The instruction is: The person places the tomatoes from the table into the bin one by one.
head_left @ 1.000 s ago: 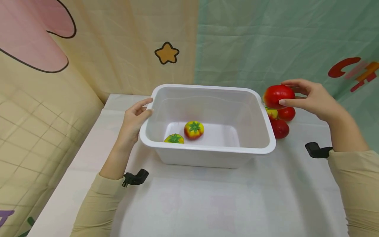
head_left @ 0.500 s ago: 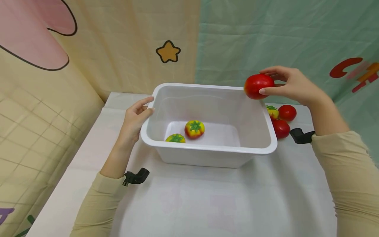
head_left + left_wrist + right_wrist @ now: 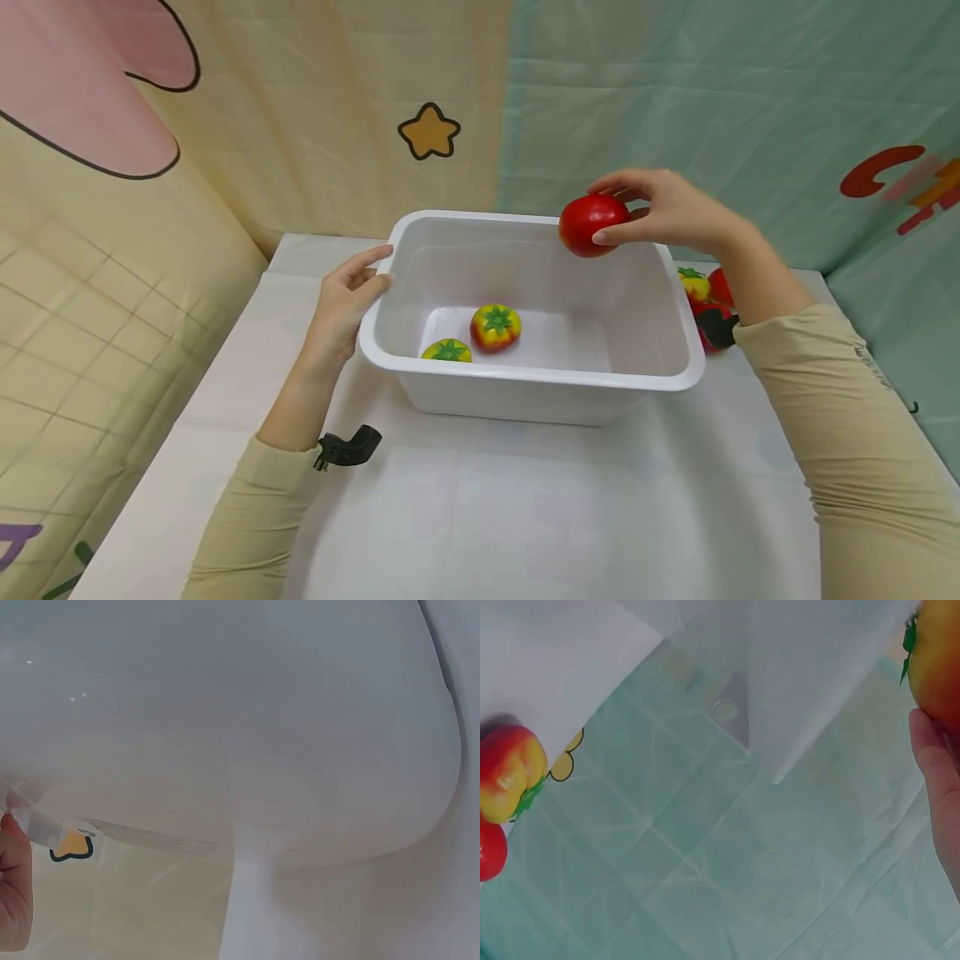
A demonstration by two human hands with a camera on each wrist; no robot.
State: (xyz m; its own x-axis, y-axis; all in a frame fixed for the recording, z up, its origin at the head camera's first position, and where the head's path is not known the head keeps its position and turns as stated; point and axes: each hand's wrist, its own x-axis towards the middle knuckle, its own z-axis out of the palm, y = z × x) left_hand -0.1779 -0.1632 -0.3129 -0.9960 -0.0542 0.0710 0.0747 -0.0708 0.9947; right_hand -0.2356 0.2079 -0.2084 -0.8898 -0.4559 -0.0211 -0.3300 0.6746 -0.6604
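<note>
A white plastic bin (image 3: 517, 396) stands on the table. At its left rim, my left hand (image 3: 337, 304) holds on with thumb and fingers; part of that hand shows at the edge of the left wrist view. My right hand (image 3: 671, 212) grips a red toy tomato (image 3: 588, 225) over the bin's far right part, above the rim. In the right wrist view, the held tomato (image 3: 939, 667) shows yellow-orange skin and a green leafy top. Inside the bin lie two red-yellow toy tomatoes, one near the middle (image 3: 495, 327) and one partly hidden by the front wall (image 3: 447, 351).
Just right of the bin, several more toy tomatoes sit on the table, including a yellow-red one (image 3: 694, 286) and a red one (image 3: 721, 287), partly covered by the right arm. A white cloth (image 3: 480, 517) covers the table. Patterned curtains (image 3: 637, 100) hang behind.
My right hand has carried the red tomato leftward, from above the pile at the right to over the bin. The left hand stays at the rim.
</note>
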